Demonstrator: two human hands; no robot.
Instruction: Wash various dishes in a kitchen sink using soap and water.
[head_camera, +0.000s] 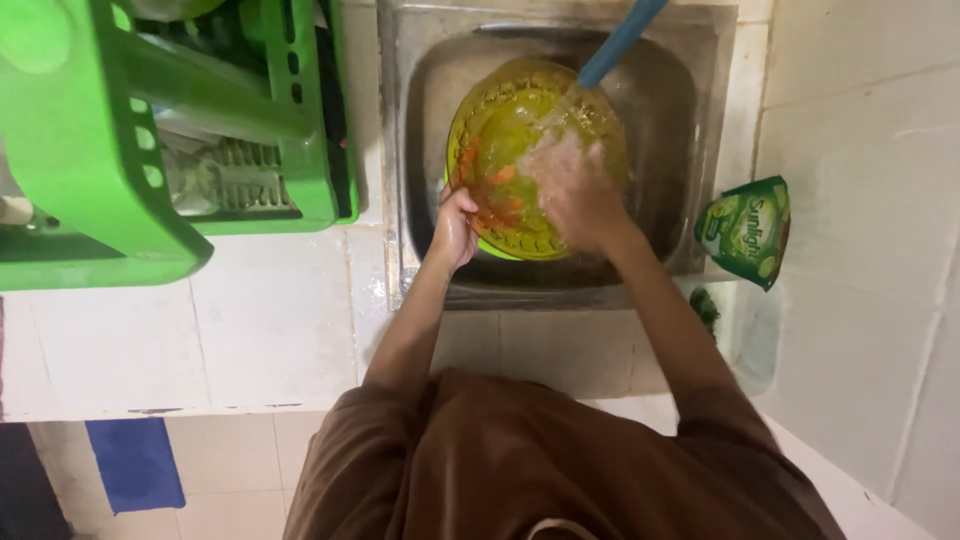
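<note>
Plate position: the yellow-green plate (520, 130) sits in the steel sink (700, 120), upper middle of the frame.
Plate facing: round, so no long axis; its hollow face tilts up toward you.
Plate look: translucent, beaded rim, orange smears at lower left.
Your left hand (455, 228): fingers clamped on the plate's lower-left rim.
Your right hand (575, 190): fingers together, flat on the plate's face under water from the blue spout (620, 40).
Nearby: green rack (100, 150) upper left; green pouch (748, 230) right.

Sink (700, 150) basin nearly filled by yellow plate (500, 130); narrow gaps at rim only. Blue tap pipe (620, 40) slants over plate top right. Green dish rack (150, 150) crowds left tabletop (270, 330). Green pouch (748, 230) blocks right ledge. Tabletop in front of rack open.
</note>
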